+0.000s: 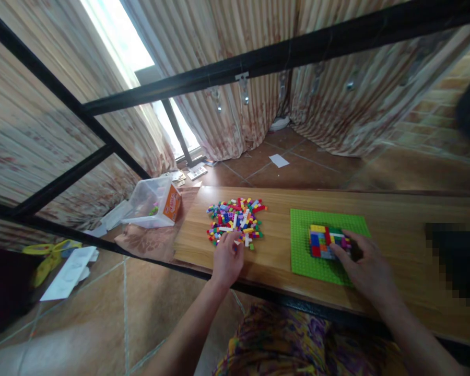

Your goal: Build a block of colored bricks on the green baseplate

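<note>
A heap of small toy building bricks [235,219] in many colours lies loose on the wooden table. At its near edge is my left hand [227,256], fingers curled together over the bricks; what the fingertips hold, if anything, is hidden. To the right lies a green studded baseplate [301,250]. On it sits a low block of joined bricks [320,241], with yellow, red, blue and white pieces showing. My right hand [370,269] grips this block from the right, thumb at the near side and fingers at the far side. Its right end is partly covered by that hand.
A clear plastic tub [144,206] with an orange label and a few pieces inside stands beyond the table's left end. A black metal bar [235,78] crosses above the far side. Paper [279,160] lies on the tiled floor behind the wooden table [272,256].
</note>
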Tool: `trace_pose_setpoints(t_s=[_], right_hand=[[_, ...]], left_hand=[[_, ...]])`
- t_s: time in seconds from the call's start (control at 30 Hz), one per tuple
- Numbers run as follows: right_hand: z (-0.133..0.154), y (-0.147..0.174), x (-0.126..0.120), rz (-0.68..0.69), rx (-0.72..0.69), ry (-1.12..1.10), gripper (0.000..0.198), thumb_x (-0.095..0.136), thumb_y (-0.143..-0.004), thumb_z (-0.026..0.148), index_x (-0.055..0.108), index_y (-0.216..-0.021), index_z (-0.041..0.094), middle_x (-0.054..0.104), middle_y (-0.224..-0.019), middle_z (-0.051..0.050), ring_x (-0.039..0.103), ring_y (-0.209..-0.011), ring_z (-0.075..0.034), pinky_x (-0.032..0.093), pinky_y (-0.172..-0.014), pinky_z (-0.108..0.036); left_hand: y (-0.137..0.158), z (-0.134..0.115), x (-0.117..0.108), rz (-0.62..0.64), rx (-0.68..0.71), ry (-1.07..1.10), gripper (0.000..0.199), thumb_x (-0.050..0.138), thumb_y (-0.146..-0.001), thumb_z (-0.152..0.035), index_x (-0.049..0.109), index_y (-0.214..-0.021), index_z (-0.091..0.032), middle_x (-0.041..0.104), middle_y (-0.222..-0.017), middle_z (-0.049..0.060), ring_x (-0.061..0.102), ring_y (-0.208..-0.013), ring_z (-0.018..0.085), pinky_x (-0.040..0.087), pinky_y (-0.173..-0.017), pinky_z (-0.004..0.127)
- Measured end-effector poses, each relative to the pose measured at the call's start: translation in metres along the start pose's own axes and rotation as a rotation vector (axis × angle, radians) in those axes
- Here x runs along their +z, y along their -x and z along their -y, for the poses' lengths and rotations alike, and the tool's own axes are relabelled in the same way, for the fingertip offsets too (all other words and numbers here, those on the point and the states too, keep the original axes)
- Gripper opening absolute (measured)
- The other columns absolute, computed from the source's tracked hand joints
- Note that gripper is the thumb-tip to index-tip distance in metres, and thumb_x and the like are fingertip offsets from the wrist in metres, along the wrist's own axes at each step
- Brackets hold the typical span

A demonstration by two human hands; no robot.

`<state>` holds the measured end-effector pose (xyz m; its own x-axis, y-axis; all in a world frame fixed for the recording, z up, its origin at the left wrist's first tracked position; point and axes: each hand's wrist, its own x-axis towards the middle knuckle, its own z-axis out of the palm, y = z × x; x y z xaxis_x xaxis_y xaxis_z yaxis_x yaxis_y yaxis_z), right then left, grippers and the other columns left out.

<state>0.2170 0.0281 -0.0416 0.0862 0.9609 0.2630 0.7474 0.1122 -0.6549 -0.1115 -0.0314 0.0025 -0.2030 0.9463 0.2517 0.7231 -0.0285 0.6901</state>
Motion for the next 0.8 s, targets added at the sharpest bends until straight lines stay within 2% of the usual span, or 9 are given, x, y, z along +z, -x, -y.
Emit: trace_pose_setpoints(t_s=[0.1,0.27,0.57,0.7,0.8], right_hand=[[-0.004,0.000,0.002,0.005,0.014,0.015,0.063,0.054,-0.082,0.068,0.062,-0.125,0.023,0.064,-0.123,-0.014,0.061,-0.110,-0.032,0.048,-0.096,-0.049],[-0.003,0.001,0.002,-0.011,-0.011,0.013,0.063,0.053,-0.083,0.068,0.062,-0.126,0.024,0.065,-0.121,-0.014,0.061,-0.109,-0.032,0.048,-0.096,-0.049],[-0.006,0.002,0.004,-0.022,-0.029,0.033,0.064,0.052,-0.083,0.069,0.062,-0.126,0.023,0.065,-0.121,-0.014,0.061,-0.110,-0.032,0.048,-0.095,-0.049],[-0.004,0.002,0.003,-0.010,-0.023,0.032,0.063,0.051,-0.083,0.069,0.061,-0.125,0.024,0.065,-0.120,-0.014,0.061,-0.111,-0.033,0.048,-0.095,-0.049],[-0.002,0.002,0.001,-0.006,-0.018,0.033,0.062,0.051,-0.083,0.068,0.061,-0.126,0.024,0.066,-0.118,-0.013,0.062,-0.109,-0.033,0.048,-0.094,-0.050]], left_hand=[[0.001,0.014,-0.009,-0.008,-0.001,-0.097,0.030,0.056,-0.085,-0.011,0.064,-0.112,-0.021,0.062,-0.109,0.007,0.063,-0.088,0.017,0.053,-0.084,0.032],[0.002,0.022,-0.006,0.014,0.049,-0.170,0.023,0.058,-0.086,-0.013,0.066,-0.106,-0.022,0.062,-0.109,0.007,0.063,-0.100,0.021,0.053,-0.090,0.035],[-0.008,0.012,0.008,0.029,0.074,-0.181,0.023,0.063,-0.086,-0.018,0.065,-0.109,-0.023,0.065,-0.108,0.007,0.061,-0.104,0.024,0.051,-0.095,0.039],[-0.007,0.003,0.020,0.051,0.093,-0.160,0.022,0.061,-0.087,-0.018,0.064,-0.109,-0.021,0.067,-0.108,0.008,0.060,-0.105,0.025,0.050,-0.096,0.041],[-0.011,0.003,0.020,0.036,0.119,-0.116,0.022,0.060,-0.089,-0.018,0.063,-0.110,-0.021,0.069,-0.108,0.008,0.061,-0.105,0.025,0.050,-0.095,0.040]])
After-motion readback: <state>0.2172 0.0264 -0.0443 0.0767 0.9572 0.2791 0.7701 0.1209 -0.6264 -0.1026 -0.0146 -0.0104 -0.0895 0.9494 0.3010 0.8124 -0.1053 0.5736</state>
